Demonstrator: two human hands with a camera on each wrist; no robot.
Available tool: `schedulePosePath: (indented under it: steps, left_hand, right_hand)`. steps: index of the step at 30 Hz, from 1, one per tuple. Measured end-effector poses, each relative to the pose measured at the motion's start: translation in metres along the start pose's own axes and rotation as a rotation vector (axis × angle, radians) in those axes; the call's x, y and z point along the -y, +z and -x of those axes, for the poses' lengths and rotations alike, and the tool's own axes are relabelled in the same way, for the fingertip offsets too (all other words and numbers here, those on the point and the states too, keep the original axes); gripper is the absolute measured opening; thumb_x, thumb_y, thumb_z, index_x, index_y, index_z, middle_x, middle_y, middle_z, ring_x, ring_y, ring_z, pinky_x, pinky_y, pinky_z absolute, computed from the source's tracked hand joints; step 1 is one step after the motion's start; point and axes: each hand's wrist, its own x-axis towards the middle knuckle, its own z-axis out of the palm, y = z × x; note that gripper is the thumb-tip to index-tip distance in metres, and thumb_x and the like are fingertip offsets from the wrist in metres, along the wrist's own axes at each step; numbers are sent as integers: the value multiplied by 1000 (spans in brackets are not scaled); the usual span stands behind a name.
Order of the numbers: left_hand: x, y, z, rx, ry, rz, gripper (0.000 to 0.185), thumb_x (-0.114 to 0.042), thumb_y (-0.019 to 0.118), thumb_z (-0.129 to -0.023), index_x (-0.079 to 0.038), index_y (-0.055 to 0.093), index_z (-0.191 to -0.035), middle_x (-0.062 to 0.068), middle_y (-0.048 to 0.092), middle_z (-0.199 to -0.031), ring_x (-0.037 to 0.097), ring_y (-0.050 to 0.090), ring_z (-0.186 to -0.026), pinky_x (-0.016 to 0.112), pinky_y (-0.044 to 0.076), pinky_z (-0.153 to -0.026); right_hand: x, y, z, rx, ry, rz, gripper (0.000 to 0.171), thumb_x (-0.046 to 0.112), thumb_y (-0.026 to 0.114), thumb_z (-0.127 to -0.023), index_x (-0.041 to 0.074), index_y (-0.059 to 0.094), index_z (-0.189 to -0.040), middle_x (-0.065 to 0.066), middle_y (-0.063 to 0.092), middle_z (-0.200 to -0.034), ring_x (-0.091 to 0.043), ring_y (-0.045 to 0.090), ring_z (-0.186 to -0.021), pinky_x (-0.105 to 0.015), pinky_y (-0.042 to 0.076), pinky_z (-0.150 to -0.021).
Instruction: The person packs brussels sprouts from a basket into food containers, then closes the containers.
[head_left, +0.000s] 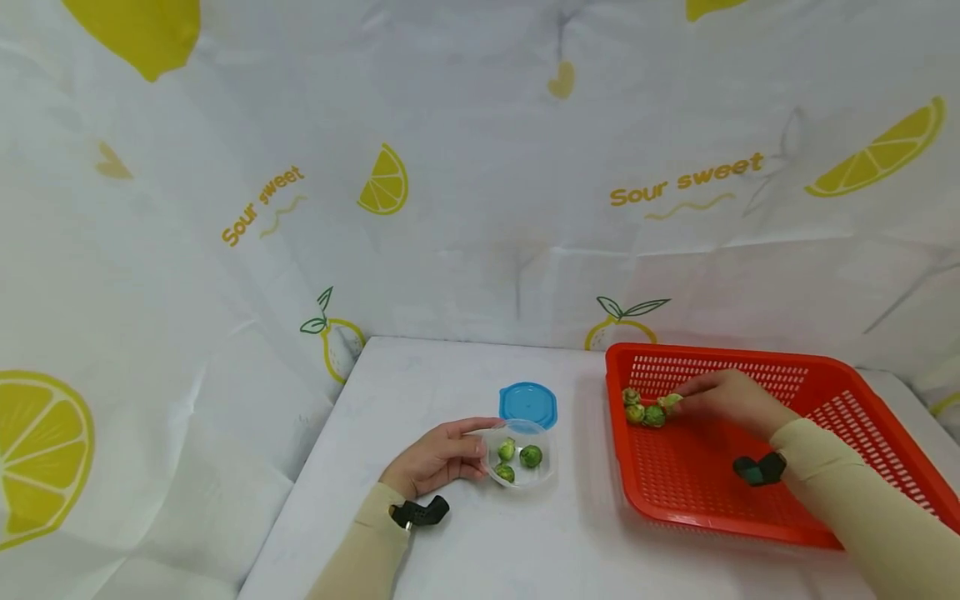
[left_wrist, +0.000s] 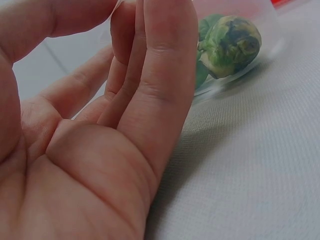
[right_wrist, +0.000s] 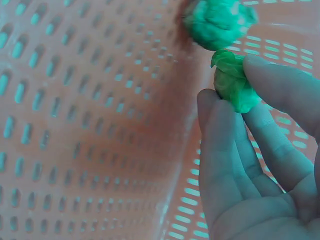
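My left hand (head_left: 441, 457) grips the near-left rim of a small clear plastic tub (head_left: 550, 471) on the table. Three Brussels sprouts lie inside it; one Brussels sprout (left_wrist: 232, 46) shows through the tub wall in the left wrist view. Over at the red basket (head_left: 701, 523), my right hand (head_left: 731, 402) reaches in and pinches a Brussels sprout (right_wrist: 234, 82) between thumb and fingertips. Several other sprouts, among them a green Brussels sprout (head_left: 654, 416), sit close by in the basket's far left corner.
Just behind the tub lies a blue lid (head_left: 528, 403) on the white table (head_left: 480, 550). A white cloth (head_left: 480, 200) printed with lemons hangs behind and to the left. The basket's raised, slotted walls surround the right hand.
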Motion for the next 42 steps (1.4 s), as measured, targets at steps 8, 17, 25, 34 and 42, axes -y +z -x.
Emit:
schedulePosePath:
  steps: [8, 17, 25, 34, 42]
  left_hand:
    - [0, 0, 4, -21, -9, -7, 56, -6, 60, -108, -11, 49, -163, 3, 72, -92, 12, 74, -85, 25, 65, -84]
    - [-1, -1, 6, -20, -8, 2, 59, -8, 63, -107, -11, 48, -163, 3, 73, -93, 11, 74, -86, 25, 66, -83]
    - [-1, -3, 8, -20, -6, 2, 57, -7, 60, -108, -11, 47, -163, 3, 73, -92, 12, 74, -85, 25, 66, -83]
    - [-1, -4, 7, -28, -1, -14, 53, -6, 58, -110, -12, 50, -162, 3, 72, -93, 13, 74, -86, 25, 65, -85]
    - [0, -1, 1, -14, 0, -12, 54, -5, 59, -109, -11, 50, -162, 3, 73, -92, 13, 74, -85, 26, 65, -85]
  right_hand:
    - [8, -12, 18, -16, -23, -35, 57, 49, 70, -104, 8, 70, -142, -18, 68, -141, -37, 60, -127, -55, 59, -98]
    - [27, -16, 42, -35, -32, -54, 63, 55, 68, -104, 12, 65, -149, -20, 62, -149, -43, 51, -134, -60, 57, -98]
    - [51, -5, 59, -67, -53, -119, 58, 55, 73, -100, 18, 69, -144, -11, 70, -142, -36, 56, -134, -56, 59, -100]
    - [96, 29, 82, -110, -135, -210, 43, 45, 82, -96, 21, 77, -132, 1, 80, -122, -11, 71, -110, -35, 59, -95]
    - [133, 72, 87, -63, -145, -355, 40, 36, 84, -96, 14, 77, -130, -4, 81, -115, -20, 76, -105, -33, 65, -93]
